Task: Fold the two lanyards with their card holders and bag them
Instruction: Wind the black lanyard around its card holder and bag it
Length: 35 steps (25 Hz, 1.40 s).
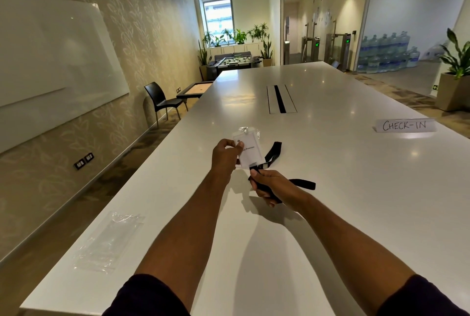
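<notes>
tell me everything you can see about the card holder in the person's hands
The card holder is a clear plastic sleeve holding a white card with a small logo and a printed name, partly hidden by the thumb. It is held above the white table, tilted. The left hand pinches its left edge; its lower end meets a clip on the black lanyard, which the right hand grips just below. Behind its top lies what looks like a second clear holder with a metal ring.
</notes>
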Each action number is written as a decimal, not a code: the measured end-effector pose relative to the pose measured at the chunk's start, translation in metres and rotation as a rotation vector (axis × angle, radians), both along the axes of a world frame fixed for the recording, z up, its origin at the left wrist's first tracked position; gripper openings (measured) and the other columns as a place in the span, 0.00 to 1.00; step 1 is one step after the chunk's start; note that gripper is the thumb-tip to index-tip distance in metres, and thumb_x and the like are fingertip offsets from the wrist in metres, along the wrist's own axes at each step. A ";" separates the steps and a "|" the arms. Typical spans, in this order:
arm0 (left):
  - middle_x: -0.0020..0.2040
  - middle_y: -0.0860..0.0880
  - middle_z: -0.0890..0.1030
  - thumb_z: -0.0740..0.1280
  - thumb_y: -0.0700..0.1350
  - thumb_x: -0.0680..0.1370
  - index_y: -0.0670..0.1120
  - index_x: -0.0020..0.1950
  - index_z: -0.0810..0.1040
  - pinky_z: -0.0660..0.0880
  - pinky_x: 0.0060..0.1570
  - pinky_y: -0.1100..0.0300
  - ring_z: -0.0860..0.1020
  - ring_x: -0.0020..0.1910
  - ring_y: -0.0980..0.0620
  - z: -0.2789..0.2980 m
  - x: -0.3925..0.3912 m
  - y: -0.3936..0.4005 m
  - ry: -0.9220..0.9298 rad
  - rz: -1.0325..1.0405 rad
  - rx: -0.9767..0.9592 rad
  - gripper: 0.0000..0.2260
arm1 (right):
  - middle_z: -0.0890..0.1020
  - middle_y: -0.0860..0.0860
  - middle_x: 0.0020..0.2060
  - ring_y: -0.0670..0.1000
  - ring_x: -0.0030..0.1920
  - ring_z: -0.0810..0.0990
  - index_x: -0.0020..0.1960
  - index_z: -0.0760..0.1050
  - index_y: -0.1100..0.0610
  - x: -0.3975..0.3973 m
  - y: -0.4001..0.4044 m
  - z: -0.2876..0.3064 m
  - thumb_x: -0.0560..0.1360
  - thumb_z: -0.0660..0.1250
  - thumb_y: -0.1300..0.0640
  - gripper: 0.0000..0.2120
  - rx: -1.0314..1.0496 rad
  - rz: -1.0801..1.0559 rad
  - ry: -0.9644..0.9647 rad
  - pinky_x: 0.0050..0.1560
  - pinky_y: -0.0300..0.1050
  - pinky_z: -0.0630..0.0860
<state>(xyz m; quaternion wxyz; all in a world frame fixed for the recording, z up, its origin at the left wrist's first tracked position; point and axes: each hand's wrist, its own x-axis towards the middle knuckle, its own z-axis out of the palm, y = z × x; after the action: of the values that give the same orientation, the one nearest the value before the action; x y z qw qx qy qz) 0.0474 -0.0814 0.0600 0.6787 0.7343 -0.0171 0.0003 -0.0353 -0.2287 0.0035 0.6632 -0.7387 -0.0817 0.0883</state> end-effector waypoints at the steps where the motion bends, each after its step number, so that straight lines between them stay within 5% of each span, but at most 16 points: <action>1: 0.54 0.42 0.83 0.71 0.45 0.79 0.46 0.50 0.74 0.72 0.33 0.61 0.82 0.47 0.44 0.000 0.000 0.000 -0.024 -0.014 0.016 0.07 | 0.72 0.50 0.29 0.49 0.28 0.67 0.42 0.77 0.55 -0.001 -0.001 0.002 0.81 0.61 0.37 0.22 0.011 -0.005 -0.004 0.29 0.41 0.70; 5: 0.53 0.39 0.83 0.71 0.44 0.78 0.46 0.48 0.74 0.80 0.43 0.52 0.83 0.52 0.40 -0.003 -0.003 0.005 -0.106 -0.094 0.167 0.07 | 0.76 0.52 0.29 0.49 0.27 0.73 0.48 0.84 0.54 -0.004 -0.009 0.018 0.75 0.73 0.42 0.14 0.136 -0.053 -0.135 0.31 0.42 0.76; 8: 0.46 0.39 0.85 0.72 0.44 0.77 0.45 0.48 0.75 0.80 0.50 0.45 0.84 0.48 0.40 -0.011 -0.003 0.013 -0.139 -0.199 0.290 0.07 | 0.76 0.53 0.28 0.49 0.26 0.73 0.54 0.83 0.60 0.000 -0.022 0.035 0.73 0.75 0.49 0.17 0.319 -0.229 -0.225 0.30 0.43 0.75; 12: 0.34 0.46 0.82 0.73 0.44 0.76 0.46 0.46 0.76 0.70 0.31 0.61 0.77 0.32 0.52 -0.012 -0.004 0.022 -0.111 -0.354 0.348 0.06 | 0.78 0.51 0.29 0.47 0.25 0.72 0.54 0.85 0.58 0.010 -0.045 0.049 0.79 0.69 0.55 0.09 0.473 -0.431 -0.267 0.29 0.39 0.75; 14: 0.35 0.46 0.79 0.73 0.43 0.76 0.48 0.45 0.77 0.67 0.30 0.63 0.74 0.32 0.53 -0.011 -0.003 0.025 -0.066 -0.435 0.373 0.06 | 0.83 0.53 0.34 0.47 0.26 0.75 0.56 0.84 0.58 0.013 -0.056 0.050 0.80 0.68 0.56 0.09 0.486 -0.500 -0.291 0.29 0.39 0.77; 18: 0.38 0.48 0.80 0.74 0.41 0.75 0.49 0.48 0.79 0.74 0.31 0.63 0.79 0.34 0.54 -0.006 -0.006 0.027 0.076 -0.597 0.330 0.06 | 0.88 0.56 0.51 0.51 0.39 0.84 0.63 0.80 0.60 0.017 -0.073 0.039 0.83 0.65 0.56 0.12 0.352 -0.572 -0.312 0.39 0.42 0.82; 23: 0.45 0.46 0.80 0.74 0.38 0.75 0.48 0.48 0.80 0.78 0.34 0.59 0.82 0.39 0.51 -0.003 -0.005 0.026 0.164 -0.632 0.240 0.07 | 0.85 0.56 0.57 0.52 0.49 0.84 0.67 0.76 0.61 0.020 -0.075 0.021 0.84 0.62 0.56 0.14 0.161 -0.638 -0.133 0.49 0.49 0.79; 27: 0.37 0.51 0.82 0.73 0.37 0.76 0.48 0.47 0.80 0.77 0.31 0.61 0.81 0.34 0.54 -0.004 -0.003 0.029 0.180 -0.627 0.197 0.07 | 0.77 0.52 0.67 0.54 0.62 0.78 0.72 0.71 0.55 0.011 -0.068 0.009 0.82 0.66 0.49 0.21 -0.212 -0.694 -0.131 0.62 0.51 0.76; 31: 0.36 0.49 0.83 0.70 0.35 0.77 0.47 0.48 0.80 0.80 0.35 0.59 0.82 0.35 0.54 -0.003 -0.005 0.022 0.154 -0.627 0.198 0.07 | 0.79 0.48 0.65 0.51 0.62 0.79 0.68 0.75 0.46 0.004 -0.055 0.009 0.74 0.72 0.66 0.26 -0.243 -0.394 -0.388 0.57 0.47 0.79; 35: 0.43 0.45 0.83 0.69 0.35 0.77 0.45 0.50 0.79 0.81 0.38 0.58 0.83 0.41 0.50 -0.001 -0.010 0.017 0.118 -0.641 0.180 0.06 | 0.81 0.44 0.61 0.49 0.63 0.79 0.64 0.75 0.40 0.001 -0.043 0.010 0.70 0.73 0.62 0.28 -0.233 -0.228 -0.441 0.61 0.41 0.77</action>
<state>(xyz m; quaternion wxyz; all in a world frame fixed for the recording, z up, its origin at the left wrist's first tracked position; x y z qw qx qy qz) 0.0371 -0.0648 0.0585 0.5763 0.7473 -0.2079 -0.2572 -0.0345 -0.2719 0.0135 0.5457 -0.8158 -0.1296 -0.1410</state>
